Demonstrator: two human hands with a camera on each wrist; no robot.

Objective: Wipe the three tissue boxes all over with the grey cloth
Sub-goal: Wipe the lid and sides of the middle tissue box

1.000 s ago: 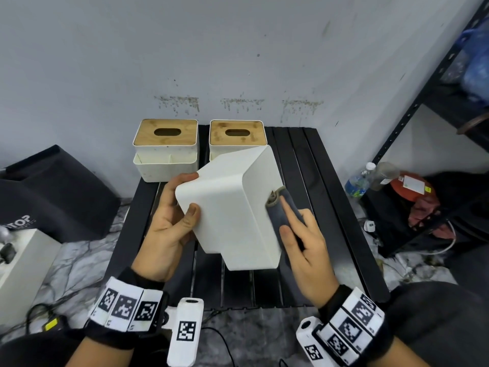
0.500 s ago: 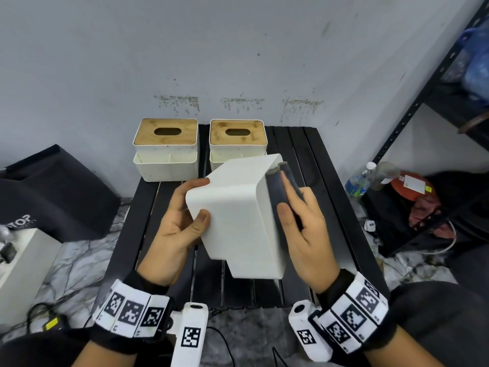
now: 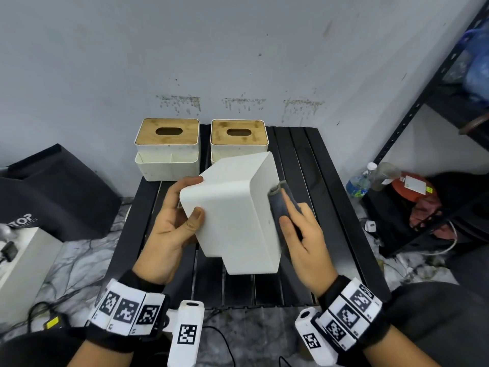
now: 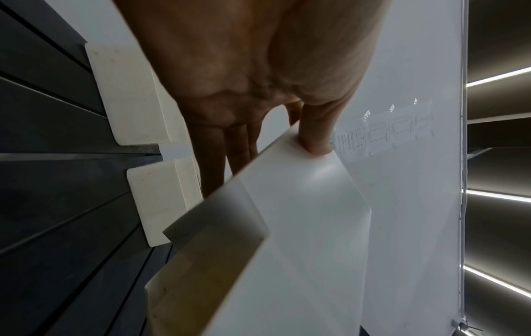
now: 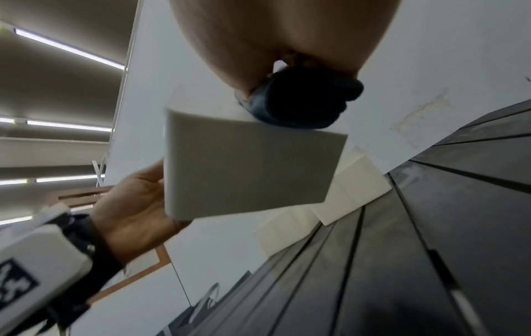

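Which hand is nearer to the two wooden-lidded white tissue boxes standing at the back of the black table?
Left. The left hand, gripping the lifted white box, has fingertips close to the left wooden-lidded box; the right hand, pressing the grey cloth, is further forward.

Head view looks down over slatted table (image 3: 312,181) toward wall. Both wrist views look up, close, sharing held tissue box (image 3: 235,215).

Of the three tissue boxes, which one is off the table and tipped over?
The plain white tissue box, gripped in the left hand and turned bottom-up. The other two stand upright on the black table by the wall, bamboo lids up.
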